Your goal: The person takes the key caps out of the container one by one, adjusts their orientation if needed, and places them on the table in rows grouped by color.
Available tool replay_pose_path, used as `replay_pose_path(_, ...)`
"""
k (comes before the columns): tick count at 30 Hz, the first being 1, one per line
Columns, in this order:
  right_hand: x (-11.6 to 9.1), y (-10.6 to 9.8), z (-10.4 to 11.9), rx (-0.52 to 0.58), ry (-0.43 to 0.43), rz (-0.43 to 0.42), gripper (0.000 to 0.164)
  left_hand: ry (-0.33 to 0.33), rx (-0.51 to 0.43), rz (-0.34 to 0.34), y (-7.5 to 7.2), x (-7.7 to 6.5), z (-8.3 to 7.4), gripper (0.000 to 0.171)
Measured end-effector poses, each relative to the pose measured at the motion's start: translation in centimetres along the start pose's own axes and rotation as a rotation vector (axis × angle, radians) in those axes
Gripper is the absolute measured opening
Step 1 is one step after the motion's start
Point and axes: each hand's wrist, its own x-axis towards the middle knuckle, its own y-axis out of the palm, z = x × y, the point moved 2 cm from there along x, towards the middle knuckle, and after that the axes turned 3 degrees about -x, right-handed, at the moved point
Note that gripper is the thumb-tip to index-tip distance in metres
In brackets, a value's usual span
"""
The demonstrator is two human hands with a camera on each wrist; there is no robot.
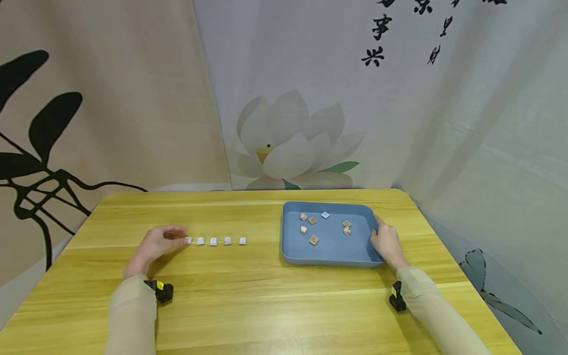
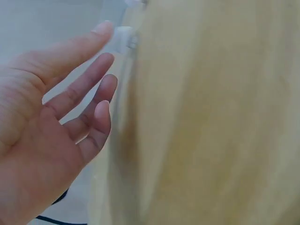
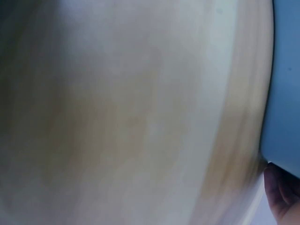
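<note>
My left hand (image 1: 160,242) is at the left end of a row of small white keycaps (image 1: 213,241). Its thumb and index finger pinch the endmost keycap (image 2: 123,39), while the other fingers (image 2: 89,117) hang loosely bent. In the left wrist view the thumb hides the index finger. On the right, my right hand (image 1: 388,242) grips the right side of a shallow blue tray (image 1: 328,259). Curled fingers (image 3: 276,190) show at the tray's corner in the right wrist view. Several tan and white keycaps lie scattered in the tray, among them a tan one (image 1: 313,239).
The yellow wood-grain table (image 1: 248,305) holds both the row and the tray. Behind it hangs a pale curtain (image 1: 301,74) printed with a lotus and black characters. Each wrist wears a black camera (image 1: 164,292).
</note>
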Motion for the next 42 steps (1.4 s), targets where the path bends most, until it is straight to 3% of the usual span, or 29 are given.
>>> replay_pose_path(3,0.0,-0.1,0.0,0.001,0.002,-0.003,0.052,0.027,-0.023,-0.081,-0.4,-0.1,-1.1,0.046)
replay_pose_path(7,0.0,-0.2,0.0,0.003,0.002,-0.003,0.052,0.073,-0.036,-0.249,-0.1,0.4,-3.5,0.046)
replay_pose_path(10,0.0,-0.2,0.0,-0.001,0.001,0.0,0.052,0.124,-0.054,-0.332,1.2,1.5,-5.6,0.041)
replay_pose_path(13,0.0,-0.2,0.0,-0.004,0.003,0.004,0.052,0.182,-0.08,-0.343,3.6,3.0,-8.1,0.036)
replay_pose_path(20,0.0,-0.1,0.1,0.004,0.005,0.005,0.051,0.293,-0.116,-0.219,11.2,5.8,-14.4,0.025)
replay_pose_path(24,0.0,-0.1,0.2,0.007,0.002,-0.001,0.051,0.379,-0.066,-0.139,15.6,7.0,-17.7,0.023)
replay_pose_path(28,0.0,-0.1,0.2,0.004,-0.004,-0.002,0.051,0.416,0.012,-0.065,19.1,7.9,-20.3,0.024)
replay_pose_path(34,0.0,-0.1,0.2,-0.001,0.0,-0.012,0.051,0.43,0.115,0.06,22.6,8.9,-22.8,0.028)
replay_pose_path(42,-0.1,-0.1,0.2,0.001,-0.007,-0.01,0.051,0.415,0.277,0.153,25.4,9.8,-24.0,0.034)
